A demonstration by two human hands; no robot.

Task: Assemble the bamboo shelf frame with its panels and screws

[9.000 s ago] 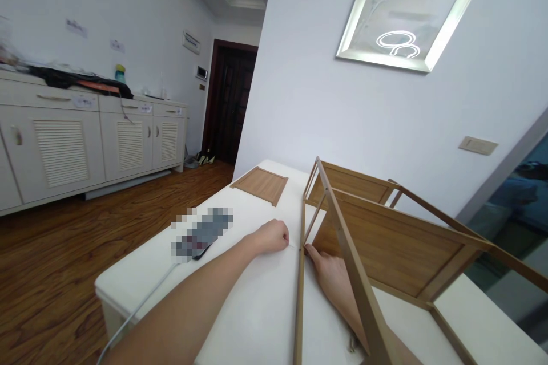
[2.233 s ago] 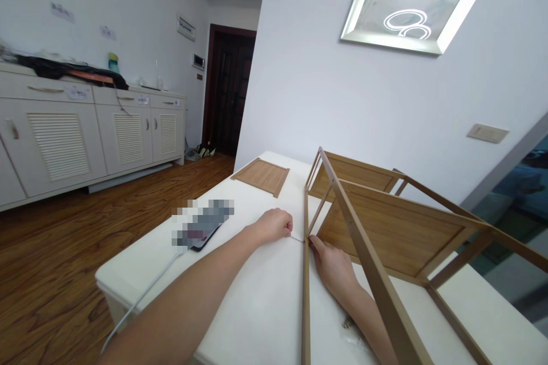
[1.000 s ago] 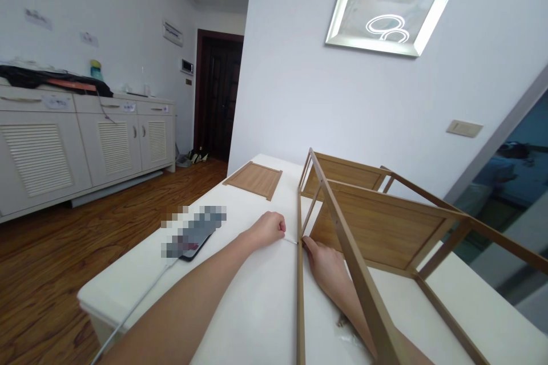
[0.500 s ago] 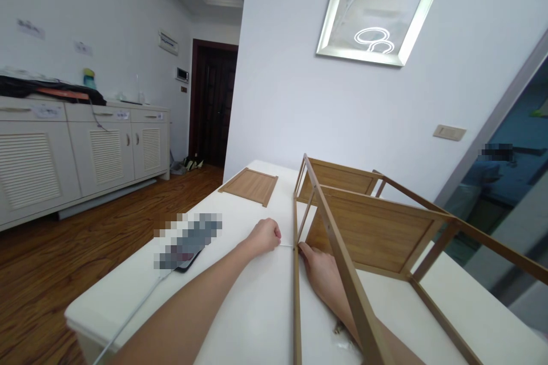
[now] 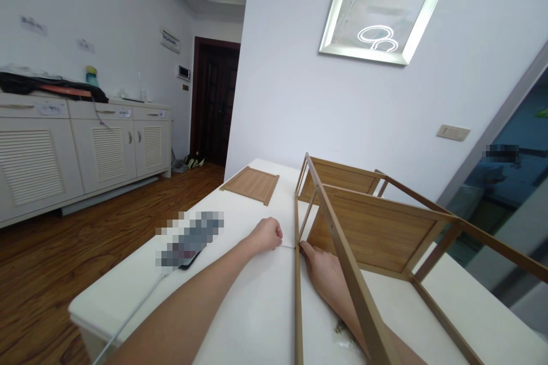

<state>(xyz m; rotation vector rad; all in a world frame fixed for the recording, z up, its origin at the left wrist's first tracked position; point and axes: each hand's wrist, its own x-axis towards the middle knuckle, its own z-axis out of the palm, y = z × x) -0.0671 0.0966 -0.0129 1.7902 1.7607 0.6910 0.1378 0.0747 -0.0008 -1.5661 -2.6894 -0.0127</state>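
Observation:
A wooden shelf frame (image 5: pixel 342 239) lies on its side on the white table (image 5: pixel 248 308). My left hand (image 5: pixel 266 235) is closed just left of its near rail (image 5: pixel 298 302), holding a thin metal rod (image 5: pixel 288 247) that looks like a hex key. The rod's far end meets the rail; its grip end is hidden in my fingers. From inside the frame, my right hand (image 5: pixel 322 267) pinches the same rail opposite the rod's tip. Small fittings in a clear plastic bag (image 5: pixel 345 342) lie beneath my right forearm.
A loose wooden panel (image 5: pixel 252 184) lies flat toward the table's far end. At the left edge is a partly blurred phone (image 5: pixel 188 259) with a white cable (image 5: pixel 137 311). Beyond stand a wall and a white cabinet (image 5: pixel 85 148).
The view has shifted slightly. Both hands keep their places at the rail, and the rod still meets it; the frame has not visibly moved on the table.

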